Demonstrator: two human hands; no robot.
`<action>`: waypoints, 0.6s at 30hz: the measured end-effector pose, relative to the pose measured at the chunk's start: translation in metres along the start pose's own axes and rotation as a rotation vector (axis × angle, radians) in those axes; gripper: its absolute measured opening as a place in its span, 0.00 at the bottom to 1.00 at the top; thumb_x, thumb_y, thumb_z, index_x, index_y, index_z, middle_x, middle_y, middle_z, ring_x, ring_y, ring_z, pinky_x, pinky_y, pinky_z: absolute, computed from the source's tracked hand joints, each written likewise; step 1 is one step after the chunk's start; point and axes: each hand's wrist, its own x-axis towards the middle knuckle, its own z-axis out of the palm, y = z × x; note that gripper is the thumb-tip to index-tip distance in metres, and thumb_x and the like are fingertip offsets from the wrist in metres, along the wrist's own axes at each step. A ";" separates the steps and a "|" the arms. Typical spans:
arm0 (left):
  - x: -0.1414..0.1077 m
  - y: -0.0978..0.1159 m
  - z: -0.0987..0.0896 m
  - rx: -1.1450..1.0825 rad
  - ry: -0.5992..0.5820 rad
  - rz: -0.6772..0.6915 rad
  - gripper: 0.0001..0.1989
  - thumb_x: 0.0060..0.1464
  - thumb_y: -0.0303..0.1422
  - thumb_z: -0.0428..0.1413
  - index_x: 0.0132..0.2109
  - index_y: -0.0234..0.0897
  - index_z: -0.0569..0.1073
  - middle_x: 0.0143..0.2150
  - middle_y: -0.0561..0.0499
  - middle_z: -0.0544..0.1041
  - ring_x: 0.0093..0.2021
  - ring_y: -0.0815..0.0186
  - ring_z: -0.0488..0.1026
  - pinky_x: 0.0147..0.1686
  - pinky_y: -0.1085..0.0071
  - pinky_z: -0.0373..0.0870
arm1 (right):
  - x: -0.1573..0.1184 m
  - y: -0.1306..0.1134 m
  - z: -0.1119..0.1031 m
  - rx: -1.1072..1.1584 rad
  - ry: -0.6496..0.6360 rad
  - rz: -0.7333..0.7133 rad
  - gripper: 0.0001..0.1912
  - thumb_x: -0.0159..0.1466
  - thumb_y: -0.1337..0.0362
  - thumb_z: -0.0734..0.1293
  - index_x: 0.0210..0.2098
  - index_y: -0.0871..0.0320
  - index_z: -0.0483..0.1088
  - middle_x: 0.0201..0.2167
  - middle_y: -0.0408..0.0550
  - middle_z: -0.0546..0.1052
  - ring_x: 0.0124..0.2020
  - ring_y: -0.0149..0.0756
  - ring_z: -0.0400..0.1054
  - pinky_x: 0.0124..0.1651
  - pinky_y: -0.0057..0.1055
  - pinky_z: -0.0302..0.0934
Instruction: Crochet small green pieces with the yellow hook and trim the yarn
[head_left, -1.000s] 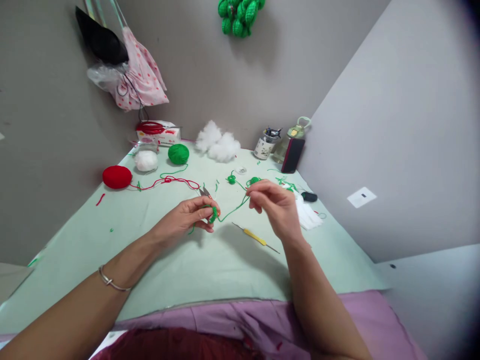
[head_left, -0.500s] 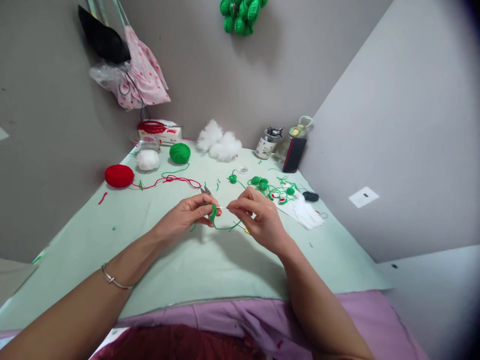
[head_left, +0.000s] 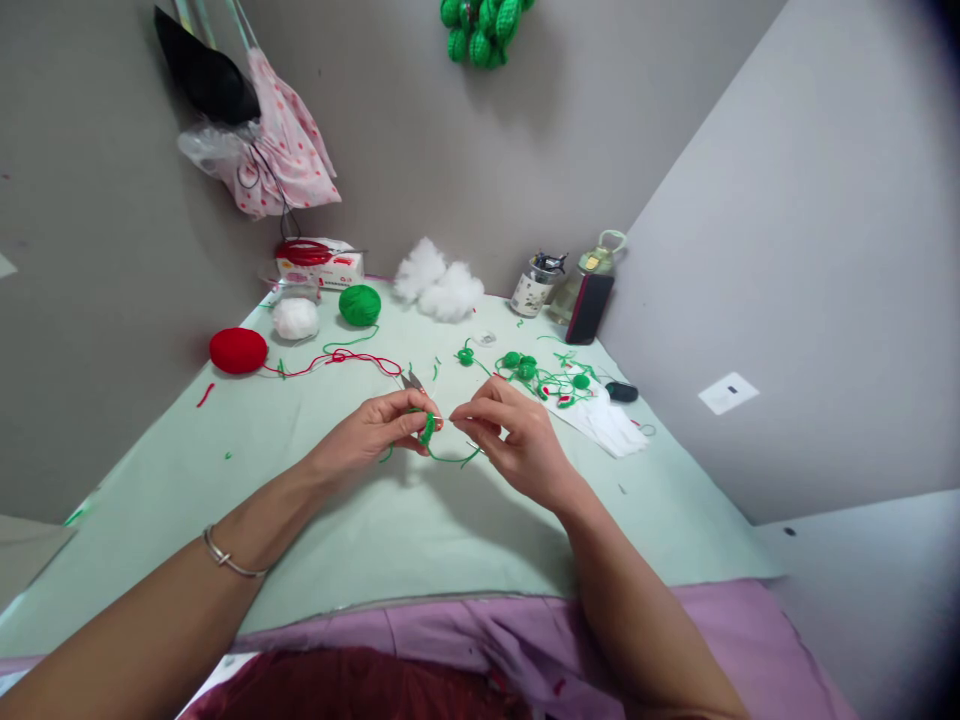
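Observation:
Pinched in my left hand (head_left: 386, 424) is a small green crocheted piece (head_left: 427, 428), held over the middle of the table. My right hand (head_left: 510, 430) is closed with thumb and forefinger on a thin needle (head_left: 444, 418), whose other end meets the top of the green piece. A strand of green yarn (head_left: 450, 460) hangs in a loop from the piece toward my right hand. Scissors (head_left: 413, 384) lie just beyond my left fingers, their blades showing and orange handle mostly covered by my hand.
Behind my hands lie a red yarn ball (head_left: 238, 351), a green yarn ball (head_left: 360, 306), a white yarn ball (head_left: 296, 319) and white stuffing (head_left: 439, 284). Small green crocheted pieces (head_left: 527, 368) with loose tails are at right, near a phone (head_left: 590, 309), bottle (head_left: 598, 262) and pen cup (head_left: 534, 290).
My right hand has shifted slightly left, bringing its fingertips nearer the green piece, and less of the needle shows between the hands. My left hand stays nearly in place.

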 end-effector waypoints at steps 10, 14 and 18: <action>0.001 -0.004 0.003 -0.029 0.036 -0.017 0.09 0.61 0.40 0.61 0.40 0.40 0.76 0.39 0.54 0.73 0.38 0.68 0.71 0.43 0.69 0.72 | 0.000 0.001 0.018 0.160 0.065 0.274 0.05 0.67 0.68 0.70 0.36 0.53 0.78 0.28 0.42 0.72 0.29 0.30 0.66 0.34 0.28 0.61; 0.001 -0.009 0.006 -0.029 0.053 -0.054 0.10 0.60 0.40 0.62 0.41 0.38 0.76 0.40 0.52 0.74 0.38 0.66 0.73 0.43 0.67 0.72 | -0.001 0.003 0.025 0.206 0.044 0.257 0.08 0.69 0.68 0.67 0.41 0.53 0.78 0.33 0.45 0.76 0.31 0.30 0.70 0.34 0.28 0.64; 0.001 -0.012 0.009 -0.016 0.074 -0.097 0.11 0.58 0.39 0.63 0.39 0.36 0.76 0.39 0.51 0.75 0.39 0.65 0.74 0.42 0.67 0.72 | -0.003 0.004 0.029 0.143 -0.015 0.168 0.07 0.69 0.67 0.67 0.42 0.54 0.78 0.35 0.47 0.79 0.34 0.31 0.72 0.37 0.28 0.64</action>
